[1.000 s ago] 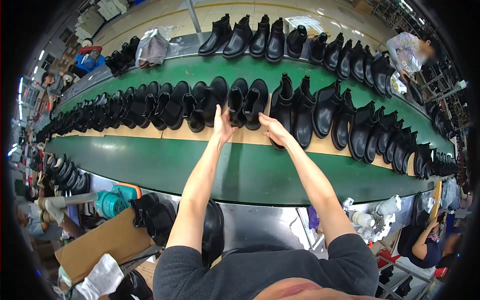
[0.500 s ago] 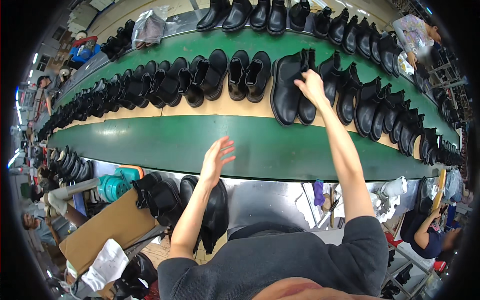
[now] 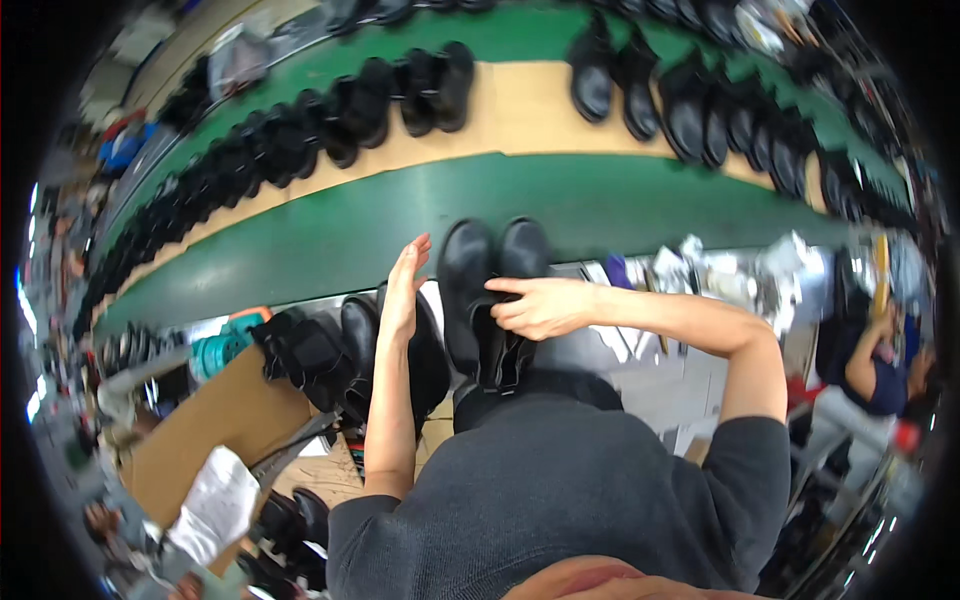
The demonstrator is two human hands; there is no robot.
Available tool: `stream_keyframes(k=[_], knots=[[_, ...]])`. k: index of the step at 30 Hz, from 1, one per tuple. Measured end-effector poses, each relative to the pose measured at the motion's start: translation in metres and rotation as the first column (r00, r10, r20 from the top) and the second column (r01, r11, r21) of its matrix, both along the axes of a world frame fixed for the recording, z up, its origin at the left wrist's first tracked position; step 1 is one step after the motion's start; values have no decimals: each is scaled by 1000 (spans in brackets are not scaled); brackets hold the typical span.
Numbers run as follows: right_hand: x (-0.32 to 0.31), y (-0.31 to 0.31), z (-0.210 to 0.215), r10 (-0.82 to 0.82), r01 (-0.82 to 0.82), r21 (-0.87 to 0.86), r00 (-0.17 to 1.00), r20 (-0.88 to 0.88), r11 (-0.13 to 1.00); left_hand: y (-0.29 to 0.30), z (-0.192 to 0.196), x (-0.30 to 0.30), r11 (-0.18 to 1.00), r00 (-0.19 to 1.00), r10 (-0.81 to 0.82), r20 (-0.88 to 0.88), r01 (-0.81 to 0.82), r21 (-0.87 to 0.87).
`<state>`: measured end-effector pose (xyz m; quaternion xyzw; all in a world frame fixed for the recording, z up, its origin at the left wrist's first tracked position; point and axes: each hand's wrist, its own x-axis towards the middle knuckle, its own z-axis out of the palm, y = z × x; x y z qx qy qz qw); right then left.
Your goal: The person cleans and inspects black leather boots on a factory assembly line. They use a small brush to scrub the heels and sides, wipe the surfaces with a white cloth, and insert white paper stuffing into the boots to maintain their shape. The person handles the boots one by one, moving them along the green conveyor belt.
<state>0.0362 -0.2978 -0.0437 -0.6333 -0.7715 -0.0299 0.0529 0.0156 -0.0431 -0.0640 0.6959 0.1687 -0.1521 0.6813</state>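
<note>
Gripping a pair of black boots (image 3: 466, 285), right hand (image 3: 545, 307), fingers curled over the uppers, seemingly so one hold takes both; left hand (image 3: 404, 290) nearby, fingers outstretched, clasping nothing; boots before the torso, toes toward green table (image 3: 340, 240).

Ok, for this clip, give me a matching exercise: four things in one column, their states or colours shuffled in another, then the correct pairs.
Things
1. Right hand
2. Rounded machine casing
3. Left hand
4. Long work surface

States or colours
A. Green
B. Open, gripping nothing
C. Holding a pair of black boots
D. Turquoise

Pairs: 1-C, 2-D, 3-B, 4-A
</note>
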Motion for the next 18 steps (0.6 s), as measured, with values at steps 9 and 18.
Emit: stream_keyframes(k=[9, 18], knots=[[-120, -132, -61, -798, 916, -231, -399, -451, -327, 2, -30, -25, 979, 971, -177, -163, 191, 76], [-160, -179, -133, -603, 634, -428, -765, -225, -645, -9, 35, 39, 920, 928, -362, 88, 340, 193]])
